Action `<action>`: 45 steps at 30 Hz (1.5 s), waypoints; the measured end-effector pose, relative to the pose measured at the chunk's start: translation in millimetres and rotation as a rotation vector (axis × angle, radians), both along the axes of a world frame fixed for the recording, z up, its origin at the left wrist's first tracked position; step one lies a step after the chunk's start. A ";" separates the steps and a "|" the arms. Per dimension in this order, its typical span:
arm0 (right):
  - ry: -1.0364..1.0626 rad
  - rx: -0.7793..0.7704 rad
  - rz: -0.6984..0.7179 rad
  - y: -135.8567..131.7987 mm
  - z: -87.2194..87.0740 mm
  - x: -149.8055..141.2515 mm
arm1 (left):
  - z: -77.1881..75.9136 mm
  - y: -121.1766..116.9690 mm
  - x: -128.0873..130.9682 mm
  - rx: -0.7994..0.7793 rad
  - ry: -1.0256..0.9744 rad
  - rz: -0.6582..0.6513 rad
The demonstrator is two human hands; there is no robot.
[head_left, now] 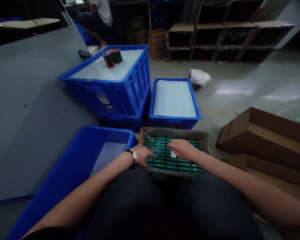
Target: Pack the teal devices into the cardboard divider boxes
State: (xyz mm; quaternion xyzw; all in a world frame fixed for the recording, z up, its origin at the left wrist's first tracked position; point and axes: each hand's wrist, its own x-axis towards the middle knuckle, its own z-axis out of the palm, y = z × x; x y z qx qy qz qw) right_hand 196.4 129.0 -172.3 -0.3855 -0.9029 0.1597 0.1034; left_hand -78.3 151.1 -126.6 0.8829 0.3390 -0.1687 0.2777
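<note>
A cardboard box stands in front of my knees, lined with clear plastic. Inside it, green-topped rectangular pieces stand in rows. At the box's left side, my left hand has its fingers curled on the clear plastic over the pieces; a dark band with a pale tag circles the wrist. My right hand is over the middle of the rows with its fingers bent together, their tips low on the pieces. What it pinches, if anything, is hidden. Just below those fingers lies a small white label.
A deep blue bin is at my left. Beyond the box stand a foam-topped blue crate and stacked blue crates with tape rolls on top. Open cartons lie at right. A person is at the back.
</note>
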 end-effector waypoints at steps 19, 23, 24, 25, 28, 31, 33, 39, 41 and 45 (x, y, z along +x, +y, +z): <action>-0.208 -0.002 0.228 -4.7 -55.3 -26.5 | -46.9 -25.9 20.0 -0.532 -0.414 0.050; -0.156 0.113 0.388 -8.8 -56.2 -34.6 | -51.2 -28.9 21.8 -0.576 -0.396 0.094; -0.188 0.122 0.406 -8.5 -58.7 -34.6 | -50.4 -27.2 21.9 -0.553 -0.360 0.093; -0.218 0.125 0.413 -7.7 -61.5 -33.2 | -49.4 -24.2 21.9 -0.514 -0.321 0.104; -0.257 0.121 0.397 -4.5 -68.8 -21.1 | -48.7 -8.8 22.9 -0.297 -0.188 0.185; -0.279 0.118 0.358 -4.5 -69.1 -5.7 | -56.0 7.2 27.6 -0.112 -0.019 0.226; -0.305 0.107 0.320 -7.7 -64.9 0.5 | -64.5 12.6 32.8 -0.051 0.092 0.217; -0.196 -0.061 0.155 -23.6 -49.3 -7.8 | -89.0 8.7 47.0 -0.073 0.254 0.105; -0.069 -0.321 0.113 -23.8 -46.6 -11.1 | -93.2 6.3 48.6 -0.090 0.276 0.058; -0.014 -0.551 0.025 -14.0 -29.1 10.8 | -95.2 3.0 46.6 -0.070 0.174 -0.058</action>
